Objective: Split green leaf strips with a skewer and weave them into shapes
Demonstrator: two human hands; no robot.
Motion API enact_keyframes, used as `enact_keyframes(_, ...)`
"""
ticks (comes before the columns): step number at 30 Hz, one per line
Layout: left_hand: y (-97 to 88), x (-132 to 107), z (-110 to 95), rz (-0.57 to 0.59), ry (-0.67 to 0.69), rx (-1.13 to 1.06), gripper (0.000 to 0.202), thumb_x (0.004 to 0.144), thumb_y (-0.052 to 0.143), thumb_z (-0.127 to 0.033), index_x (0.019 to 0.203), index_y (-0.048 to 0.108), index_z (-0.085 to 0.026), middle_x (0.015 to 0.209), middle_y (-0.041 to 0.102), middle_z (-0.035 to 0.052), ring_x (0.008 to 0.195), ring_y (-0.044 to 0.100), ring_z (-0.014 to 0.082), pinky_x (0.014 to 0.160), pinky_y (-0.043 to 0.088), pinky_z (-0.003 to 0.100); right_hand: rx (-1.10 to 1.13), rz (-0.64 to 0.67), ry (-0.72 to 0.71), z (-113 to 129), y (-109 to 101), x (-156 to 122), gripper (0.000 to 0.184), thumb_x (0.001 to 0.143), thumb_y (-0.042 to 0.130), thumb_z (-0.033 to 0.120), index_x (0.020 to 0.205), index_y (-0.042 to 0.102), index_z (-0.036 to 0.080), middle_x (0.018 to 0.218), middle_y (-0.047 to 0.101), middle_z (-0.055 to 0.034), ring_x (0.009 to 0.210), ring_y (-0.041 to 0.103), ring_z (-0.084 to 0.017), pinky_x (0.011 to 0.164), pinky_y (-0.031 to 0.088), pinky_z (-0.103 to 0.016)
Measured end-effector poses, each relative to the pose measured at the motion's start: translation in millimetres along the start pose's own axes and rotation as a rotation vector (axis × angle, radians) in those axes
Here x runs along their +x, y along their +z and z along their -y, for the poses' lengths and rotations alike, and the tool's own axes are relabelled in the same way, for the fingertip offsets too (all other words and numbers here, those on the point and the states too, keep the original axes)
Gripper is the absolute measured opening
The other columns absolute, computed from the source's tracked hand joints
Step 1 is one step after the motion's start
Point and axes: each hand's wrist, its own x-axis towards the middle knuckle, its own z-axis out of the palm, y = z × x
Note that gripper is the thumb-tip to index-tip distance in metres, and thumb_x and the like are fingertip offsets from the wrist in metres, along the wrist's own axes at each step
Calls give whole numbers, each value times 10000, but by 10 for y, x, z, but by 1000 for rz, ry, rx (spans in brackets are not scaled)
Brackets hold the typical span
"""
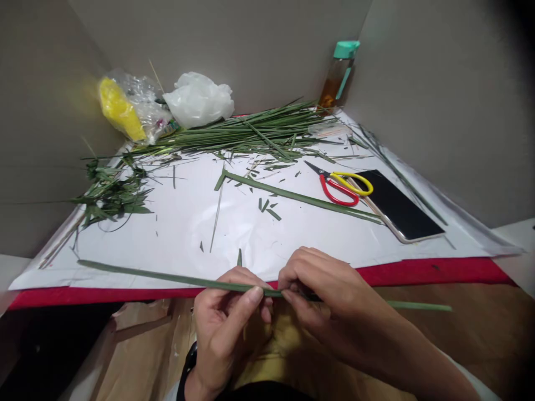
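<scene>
A long green leaf strip (167, 275) stretches across the near edge of the white sheet (188, 223), from the left to beyond my right wrist. My left hand (228, 320) pinches the strip between thumb and fingers at its middle. Right beside it, my right hand (321, 289) is closed on the same strip, fingertips almost touching those of the left hand. Both hands hover just in front of the table's red edge (418, 273). Another long leaf strip (292, 195) lies on the sheet behind them.
A pile of green leaf strips (251, 133) lies at the back, leaf scraps (108, 192) at the left. Red-and-yellow scissors (340, 184) lie beside a dark phone (397, 206). Plastic bags (198, 100), a yellow object (119, 111) and a teal-capped bottle (338, 75) stand along the wall.
</scene>
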Motion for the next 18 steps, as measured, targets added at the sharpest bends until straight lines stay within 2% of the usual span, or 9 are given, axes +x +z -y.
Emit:
enact_keyframes(7, -277, 29, -115, -151, 62, 6, 133, 883, 671, -140, 771, 736, -166, 721, 667, 23, 521, 593, 89, 505, 470, 209, -23, 150, -38, -114, -200, 213, 159, 953, 491, 113, 842, 561, 203, 811, 618, -14, 740, 555, -142, 683, 412, -261)
enact_keyframes(11, -436, 40, -196, -252, 18, -10, 94, 850, 711, -143, 773, 762, -162, 721, 678, 27, 523, 594, 85, 463, 460, 180, 16, 252, -24, -237, -247, 370, 152, 977, 491, 186, 866, 593, 200, 818, 635, -4, 726, 572, -130, 692, 422, -255)
enact_keyframes(18, -495, 79, -263, -362, -44, -78, 55, 789, 751, -148, 736, 762, -154, 689, 690, 32, 538, 620, 93, 433, 472, 152, 21, 373, 14, -365, -252, 516, 187, 996, 515, 328, 935, 647, 210, 888, 677, -15, 804, 607, -164, 733, 430, -281)
